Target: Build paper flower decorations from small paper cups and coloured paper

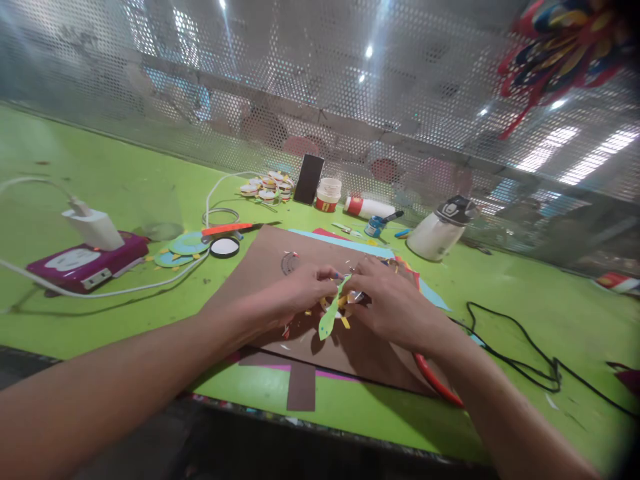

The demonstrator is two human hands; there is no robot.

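Note:
My left hand (295,293) and my right hand (393,300) meet over a brown paper sheet (260,267) on a green table (100,180). Both are closed in a pinch on a small paper craft piece with yellow petals (344,315) between them. A light green paper leaf (331,312) with dark dots hangs down from the fingertips. A red curved object (437,383) lies under my right wrist.
A pink power strip (85,261) with a white charger (95,227) and cable sits at left. Paper discs (183,247), an orange cutter (227,229), a phone (309,178), cups, a glue bottle (367,207) and a white flask (440,230) stand behind. A black cable (520,347) trails right.

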